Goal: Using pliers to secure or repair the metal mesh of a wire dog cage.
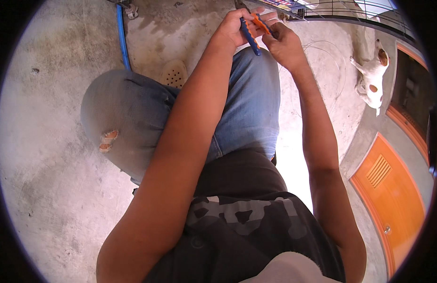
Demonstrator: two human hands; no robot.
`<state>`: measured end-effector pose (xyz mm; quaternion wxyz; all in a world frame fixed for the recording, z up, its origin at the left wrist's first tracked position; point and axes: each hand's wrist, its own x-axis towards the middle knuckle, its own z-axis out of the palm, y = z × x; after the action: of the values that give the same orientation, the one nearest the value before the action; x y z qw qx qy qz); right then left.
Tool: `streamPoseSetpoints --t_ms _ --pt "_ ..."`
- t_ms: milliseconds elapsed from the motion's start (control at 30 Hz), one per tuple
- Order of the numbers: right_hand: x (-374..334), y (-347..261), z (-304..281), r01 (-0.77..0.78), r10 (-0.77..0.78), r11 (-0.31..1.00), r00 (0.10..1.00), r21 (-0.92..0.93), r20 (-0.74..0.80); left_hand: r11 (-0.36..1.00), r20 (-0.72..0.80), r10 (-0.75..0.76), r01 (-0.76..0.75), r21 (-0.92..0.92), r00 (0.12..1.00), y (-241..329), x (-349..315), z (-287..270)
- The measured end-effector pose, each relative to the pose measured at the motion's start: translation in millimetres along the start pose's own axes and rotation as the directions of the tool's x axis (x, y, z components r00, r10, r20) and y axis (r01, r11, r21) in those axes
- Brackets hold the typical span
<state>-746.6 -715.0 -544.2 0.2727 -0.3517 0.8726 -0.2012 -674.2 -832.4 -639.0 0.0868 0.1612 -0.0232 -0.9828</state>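
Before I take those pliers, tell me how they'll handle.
The pliers will likely feel heavy for their size, given the dark, metal-looking head. Their scalloped handles should resist slipping, but stand spread, so they may swing when moved.

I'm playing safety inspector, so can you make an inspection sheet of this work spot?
Surface: rough grey floor, with darker patches.
Things in hand: pliers with blue and orange handles.
Clutter: thin wire loop on the floor; pale clog, maybe worn.
Left hand: holds the pliers, some fingers extended.
Right hand: at the handles; exact grip unclear.
Cables: nothing certain; blue tube, maybe hose or pipe.
Surroundings: white dog with brown patches; orange door.
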Motion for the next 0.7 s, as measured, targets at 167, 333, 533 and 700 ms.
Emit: streamPoseSetpoints --t_ms 167,333,533,700 --pt "-18 -32 -5 0.031 -0.045 0.988 0.995 -0.153 -0.085 0.999 0.07 -0.032 0.032 0.004 0.997 10 -15 4" --pt "-12 -35 -17 0.132 -0.15 0.976 0.984 -0.174 -0.096 0.999 0.103 -0.048 0.047 0.013 0.994 12 -14 -10" --pt "-4 -34 -11 0.12 -0.145 0.967 0.984 -0.224 -0.099 0.997 0.054 -0.065 0.063 0.037 0.996 16 -2 -25" --pt "1 -48 -9 0.122 -0.15 0.962 0.984 -0.244 -0.101 0.997 -0.031 0.019 -0.021 -0.078 0.999 17 6 -24"
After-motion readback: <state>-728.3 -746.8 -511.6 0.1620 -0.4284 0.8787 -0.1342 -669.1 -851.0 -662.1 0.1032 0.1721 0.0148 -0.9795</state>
